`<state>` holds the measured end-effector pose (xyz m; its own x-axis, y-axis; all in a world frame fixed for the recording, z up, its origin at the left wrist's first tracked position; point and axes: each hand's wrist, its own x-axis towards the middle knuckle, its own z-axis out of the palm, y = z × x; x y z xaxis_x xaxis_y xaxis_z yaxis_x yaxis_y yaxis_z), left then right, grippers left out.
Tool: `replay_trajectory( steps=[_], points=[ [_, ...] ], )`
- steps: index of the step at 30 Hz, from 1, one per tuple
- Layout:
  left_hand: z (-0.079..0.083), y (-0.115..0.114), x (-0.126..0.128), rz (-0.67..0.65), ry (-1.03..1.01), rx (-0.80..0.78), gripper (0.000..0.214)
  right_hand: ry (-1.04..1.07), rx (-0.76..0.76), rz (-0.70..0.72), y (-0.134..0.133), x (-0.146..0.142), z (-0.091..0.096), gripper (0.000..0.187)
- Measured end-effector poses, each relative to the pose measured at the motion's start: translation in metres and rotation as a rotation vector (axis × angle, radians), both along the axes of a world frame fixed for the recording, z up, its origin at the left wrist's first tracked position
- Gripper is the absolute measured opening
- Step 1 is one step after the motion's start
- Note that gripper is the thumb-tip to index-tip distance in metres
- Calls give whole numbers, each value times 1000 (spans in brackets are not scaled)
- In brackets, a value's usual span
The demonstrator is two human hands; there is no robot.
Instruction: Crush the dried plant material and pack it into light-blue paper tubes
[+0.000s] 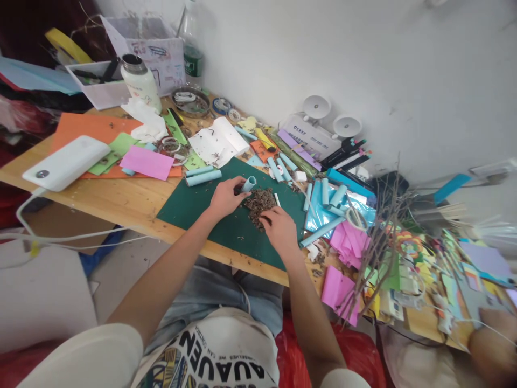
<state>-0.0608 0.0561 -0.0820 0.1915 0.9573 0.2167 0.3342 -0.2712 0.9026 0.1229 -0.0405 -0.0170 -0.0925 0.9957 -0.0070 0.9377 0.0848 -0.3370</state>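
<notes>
In the head view, I see the left hand [224,198] grasping a light-blue tube [248,184], tilted, beside a brown crumbly heap [259,202]; the right hand [281,227] touches the heap's near right side with its fingertips, though I cannot tell whether they pinch any; the heap lies on a green mat [226,237].

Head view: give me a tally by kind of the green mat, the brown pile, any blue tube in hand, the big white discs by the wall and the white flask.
Mat: 1
Pile: 1
Tube in left hand: 1
Discs: 2
Flask: 1
Total: 6
</notes>
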Motion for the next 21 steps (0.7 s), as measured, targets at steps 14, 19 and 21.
replay_trajectory(
  steps=[14, 19, 21],
  points=[
    [1, -1, 0, -3, -13, 3, 24, 312, 171, -134, 4, 10, -2, 20],
    [0, 0, 0, 2, -3, -1, 24, 154, 68, -12, 2, 3, -6, 22],
    [0, 0, 0, 3, -2, 4, 24, 224, 148, -36, 0, 3, -4, 23]
  ],
)
